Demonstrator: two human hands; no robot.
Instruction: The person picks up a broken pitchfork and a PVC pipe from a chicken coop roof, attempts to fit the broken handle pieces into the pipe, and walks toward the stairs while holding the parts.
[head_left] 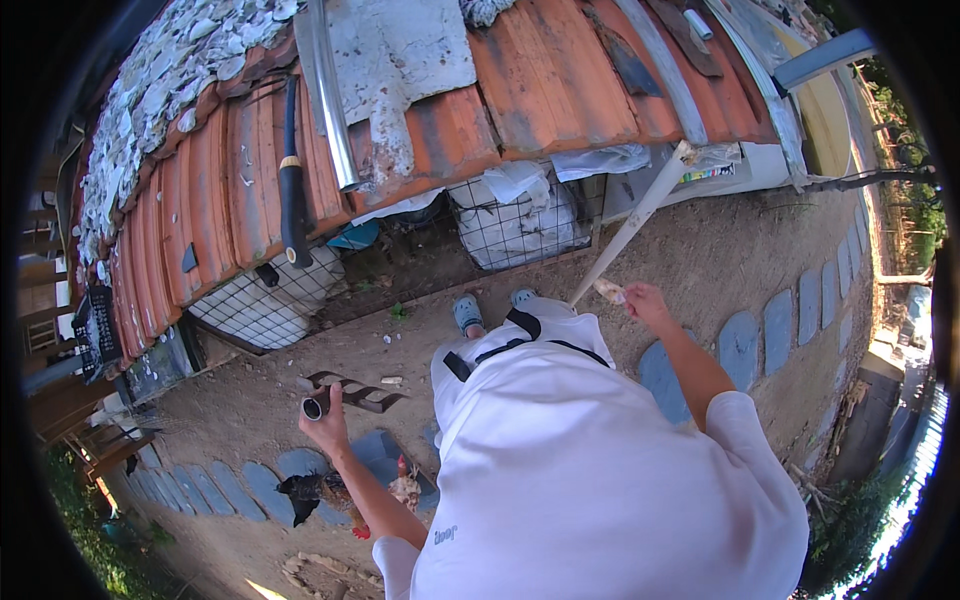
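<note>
My left hand [325, 428] is closed around the round, hollow socket of a dark metal fork head [372, 397]. Its flat prongs stick out to the right, above the dirt. Off to the right, my right hand [648, 305] pinches a small tan piece [608, 291], whose exact kind I cannot make out. Close to that piece stands a pale wooden pole [635, 225], its upper end against the roof edge and its lower end by my white trousers. No hand is visible on the pole.
An orange tiled roof [560, 75] carries shells [170, 90], a metal tube [330, 100] and a black-handled tool [292, 205]. Wire mesh [520, 220] closes the space underneath. Chickens [405, 487] stand behind my left arm, near stepping stones [740, 345] set in the dirt.
</note>
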